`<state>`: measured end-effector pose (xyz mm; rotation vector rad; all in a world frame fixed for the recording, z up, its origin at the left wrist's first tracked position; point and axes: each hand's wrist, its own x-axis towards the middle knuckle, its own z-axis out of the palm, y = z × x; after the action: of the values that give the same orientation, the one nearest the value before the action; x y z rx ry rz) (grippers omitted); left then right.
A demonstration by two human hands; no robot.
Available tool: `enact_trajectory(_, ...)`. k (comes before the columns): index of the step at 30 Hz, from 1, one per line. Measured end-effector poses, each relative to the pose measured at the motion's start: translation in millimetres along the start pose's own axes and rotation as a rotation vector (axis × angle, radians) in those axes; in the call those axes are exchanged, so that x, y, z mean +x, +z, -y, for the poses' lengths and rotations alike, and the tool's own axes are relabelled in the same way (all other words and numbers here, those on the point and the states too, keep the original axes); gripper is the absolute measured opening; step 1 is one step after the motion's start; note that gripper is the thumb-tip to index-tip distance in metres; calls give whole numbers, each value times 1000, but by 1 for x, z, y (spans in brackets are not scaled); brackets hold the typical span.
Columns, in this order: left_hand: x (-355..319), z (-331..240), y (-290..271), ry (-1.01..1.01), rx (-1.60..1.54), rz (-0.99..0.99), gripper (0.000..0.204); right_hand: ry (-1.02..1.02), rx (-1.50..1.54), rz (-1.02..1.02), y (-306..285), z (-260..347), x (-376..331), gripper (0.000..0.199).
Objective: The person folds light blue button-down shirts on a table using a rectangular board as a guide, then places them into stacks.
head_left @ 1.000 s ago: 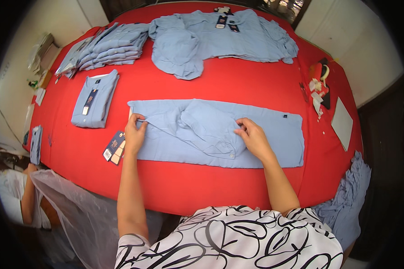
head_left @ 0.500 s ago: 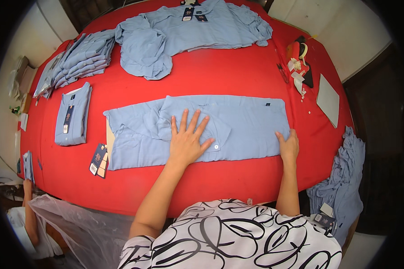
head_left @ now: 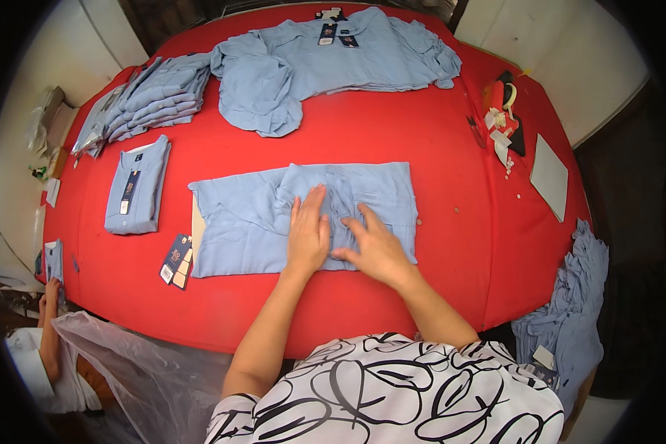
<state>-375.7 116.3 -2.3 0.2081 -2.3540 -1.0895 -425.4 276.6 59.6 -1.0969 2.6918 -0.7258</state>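
well, the blue shirt [head_left: 233, 240] lies in the middle of the red bench [head_left: 436, 303], folded into a wide, flat shape. the left hand [head_left: 308, 233] is on it with straight fingers close together, and it grips nothing. the right hand [head_left: 376, 248] is just beside it, over the right half of the shirt, with its fingers spread wide and nothing in them. i cannot tell if all of those fingers touch the cloth. a pale board [head_left: 197, 226] peeks out at the shirt's left end, and dark tags [head_left: 177, 260] lie by its bottom left corner. to the left is a small folded shirt [head_left: 149, 194] with a tag on its front. behind that is a pile of folded shirts [head_left: 159, 103]. more shirts [head_left: 385, 63] lie spread out at the far side. a pale sheet [head_left: 549, 177] lies on the right.
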Motion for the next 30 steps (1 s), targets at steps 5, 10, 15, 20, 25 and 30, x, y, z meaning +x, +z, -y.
enact_trajectory(5, -1, -5, -3, 118, 93, -97, 44, 88, 510, 41, 0, -20, -7, 41)
enact_trajectory(10, -13, -34, -13, 168, 238, -21, 40, -17, 331, -362, -10, -58, -14, 23)
enact_trajectory(15, -41, -49, -4, 1, 335, 194, 30, 68, 101, -423, 3, -103, -13, 25)
enact_trajectory(20, -49, -59, -17, -350, 222, 237, 30, 62, 137, -419, 3, -130, 4, 31)
enact_trajectory(25, -40, -65, -26, -158, 270, 233, 31, 227, 262, -276, -21, -94, 4, 34)
enact_trajectory(30, -48, -67, -21, -81, 246, 167, 26, 194, 182, -238, -16, -93, -6, 32)
